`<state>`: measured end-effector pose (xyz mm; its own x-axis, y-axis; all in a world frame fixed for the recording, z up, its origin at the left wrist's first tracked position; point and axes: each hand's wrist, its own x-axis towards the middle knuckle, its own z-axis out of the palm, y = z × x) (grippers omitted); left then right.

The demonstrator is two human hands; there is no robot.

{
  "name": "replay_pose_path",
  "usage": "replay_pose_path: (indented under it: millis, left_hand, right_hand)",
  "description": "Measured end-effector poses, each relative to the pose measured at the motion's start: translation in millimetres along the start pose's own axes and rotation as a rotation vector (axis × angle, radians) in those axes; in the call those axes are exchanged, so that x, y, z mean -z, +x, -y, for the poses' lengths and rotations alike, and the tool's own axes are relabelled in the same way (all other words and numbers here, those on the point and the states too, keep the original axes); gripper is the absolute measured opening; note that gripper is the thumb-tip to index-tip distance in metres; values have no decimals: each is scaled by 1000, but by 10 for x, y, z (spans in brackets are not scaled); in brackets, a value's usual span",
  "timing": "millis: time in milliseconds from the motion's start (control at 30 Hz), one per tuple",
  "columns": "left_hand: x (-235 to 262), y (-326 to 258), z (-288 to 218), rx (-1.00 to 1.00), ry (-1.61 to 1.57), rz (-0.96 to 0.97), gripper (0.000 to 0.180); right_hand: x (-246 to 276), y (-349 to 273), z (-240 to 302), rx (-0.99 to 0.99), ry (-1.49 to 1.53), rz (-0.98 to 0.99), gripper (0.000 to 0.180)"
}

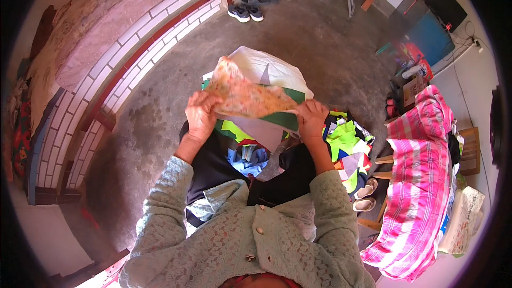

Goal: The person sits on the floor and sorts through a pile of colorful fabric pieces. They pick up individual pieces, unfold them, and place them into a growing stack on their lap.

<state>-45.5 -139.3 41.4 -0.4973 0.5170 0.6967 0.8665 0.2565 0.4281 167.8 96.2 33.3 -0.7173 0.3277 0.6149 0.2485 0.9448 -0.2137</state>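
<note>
Now, left hand point(201, 117) and right hand point(313, 118) each pinch an end of the patterned cloth point(250, 98), held up between them over the white cloth point(282, 72). Even tension and level grips would help the edge run straight.

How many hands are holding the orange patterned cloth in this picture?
2: the left hand grips the patterned cloth at its left side, and the right hand at its right end. Both are plainly visible.
</note>
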Motion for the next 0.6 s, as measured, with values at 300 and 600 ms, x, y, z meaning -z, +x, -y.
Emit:
replay_pose_path:
  millis: [300,600]
  left_hand:
    - [-215,-443,0,120,24,92,9]
    - [-159,-457,-46,112,28,88,11]
  right_hand:
    - [-70,-394,-93,-86,-43,4,25]
    - [-106,-448,-121,-163,-71,-19,18]
